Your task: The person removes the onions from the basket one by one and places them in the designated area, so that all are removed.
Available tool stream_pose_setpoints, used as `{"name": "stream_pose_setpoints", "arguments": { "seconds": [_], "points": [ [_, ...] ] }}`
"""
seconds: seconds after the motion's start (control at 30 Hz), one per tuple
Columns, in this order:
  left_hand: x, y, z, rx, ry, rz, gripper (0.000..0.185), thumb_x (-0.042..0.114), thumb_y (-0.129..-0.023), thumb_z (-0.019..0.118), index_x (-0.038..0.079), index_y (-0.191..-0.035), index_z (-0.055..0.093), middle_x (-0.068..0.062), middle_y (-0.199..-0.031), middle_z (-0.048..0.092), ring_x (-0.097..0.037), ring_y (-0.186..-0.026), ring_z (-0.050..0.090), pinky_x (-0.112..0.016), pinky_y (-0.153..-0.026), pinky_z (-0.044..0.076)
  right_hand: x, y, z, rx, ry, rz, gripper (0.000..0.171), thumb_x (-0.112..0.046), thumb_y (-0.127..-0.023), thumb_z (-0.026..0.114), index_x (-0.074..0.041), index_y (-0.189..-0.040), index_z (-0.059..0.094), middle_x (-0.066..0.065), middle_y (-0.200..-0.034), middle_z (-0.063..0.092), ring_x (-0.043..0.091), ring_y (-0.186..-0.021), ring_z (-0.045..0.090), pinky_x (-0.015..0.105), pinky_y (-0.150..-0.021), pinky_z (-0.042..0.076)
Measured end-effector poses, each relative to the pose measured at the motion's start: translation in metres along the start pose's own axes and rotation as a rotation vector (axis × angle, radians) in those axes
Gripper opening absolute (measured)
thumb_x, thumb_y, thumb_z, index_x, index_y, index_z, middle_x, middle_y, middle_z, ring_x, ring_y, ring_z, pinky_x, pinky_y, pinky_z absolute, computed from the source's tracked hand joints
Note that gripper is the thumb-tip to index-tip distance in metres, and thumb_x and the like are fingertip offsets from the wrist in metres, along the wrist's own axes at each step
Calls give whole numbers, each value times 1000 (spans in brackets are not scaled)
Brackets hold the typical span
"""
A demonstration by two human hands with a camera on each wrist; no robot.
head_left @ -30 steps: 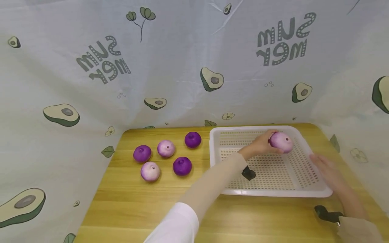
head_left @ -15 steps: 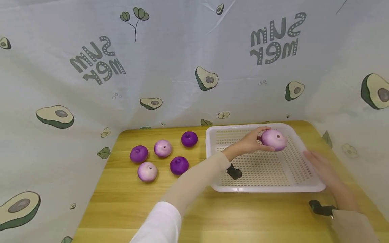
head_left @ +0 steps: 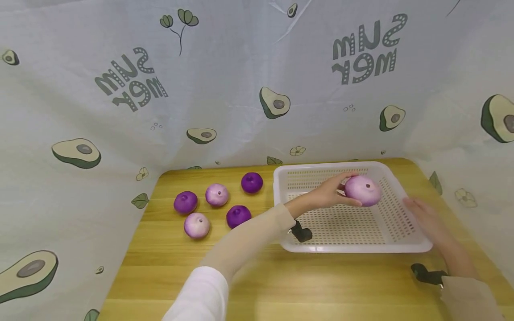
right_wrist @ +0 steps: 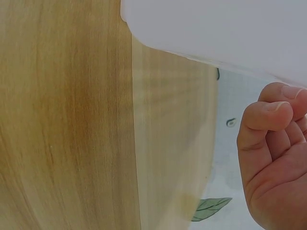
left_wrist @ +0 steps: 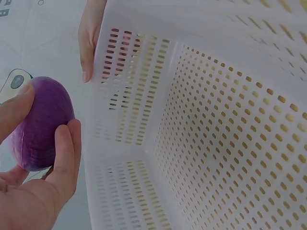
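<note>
holding pale purple round onion (head_left: pixel 362 190) in left hand (head_left: pixel 327 194), fingers curled round it, above white perforated plastic basket (head_left: pixel 395 240). right hand (head_left: pixel 424 215) rests open against basket's side. risk imo: smooth onion could roll out of loose grip, bounce onto wooden bench (head_left: pixel 168 263).

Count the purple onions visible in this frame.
6: five onions on the table left of the basket, at; one held by the left hand over the basket.

Backdrop cloth (head_left: pixel 241 67) printed twice with mirrored lettering, apparently "SUM MER"; once upper left, once upper right; nothing else legible.
</note>
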State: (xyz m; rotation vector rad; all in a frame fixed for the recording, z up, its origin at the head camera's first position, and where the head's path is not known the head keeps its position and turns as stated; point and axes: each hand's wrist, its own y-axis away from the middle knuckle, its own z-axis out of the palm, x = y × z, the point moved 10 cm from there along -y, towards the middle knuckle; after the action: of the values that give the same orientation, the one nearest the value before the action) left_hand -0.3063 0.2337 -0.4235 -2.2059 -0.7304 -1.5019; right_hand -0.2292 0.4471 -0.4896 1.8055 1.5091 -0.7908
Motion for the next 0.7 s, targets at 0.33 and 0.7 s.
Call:
{"name": "stream_pose_setpoints", "arguments": {
  "seconds": [0.33, 0.7],
  "points": [
    [7, 31, -18, -31, 74, 48, 79, 5, -85, 79, 10, -152, 38, -9, -147, 46, -11, -111, 62, -17, -82, 53, -2, -3, 0, 14, 26, -15, 63, -38, -110, 28, 19, -134, 35, 7, -96, 61, 2, -71, 57, 22, -61, 48],
    [15, 65, -46, -34, 169, 68, 78, 0, -85, 78, 12, -151, 39, -9, -142, 51, -8, -94, 67, -25, -84, 56, 6, -5, 2, -16, -49, 2, 65, -38, -110, 26, 20, -140, 25, -13, -86, 63, 9, -70, 64, 27, -59, 53]
  ]
}}
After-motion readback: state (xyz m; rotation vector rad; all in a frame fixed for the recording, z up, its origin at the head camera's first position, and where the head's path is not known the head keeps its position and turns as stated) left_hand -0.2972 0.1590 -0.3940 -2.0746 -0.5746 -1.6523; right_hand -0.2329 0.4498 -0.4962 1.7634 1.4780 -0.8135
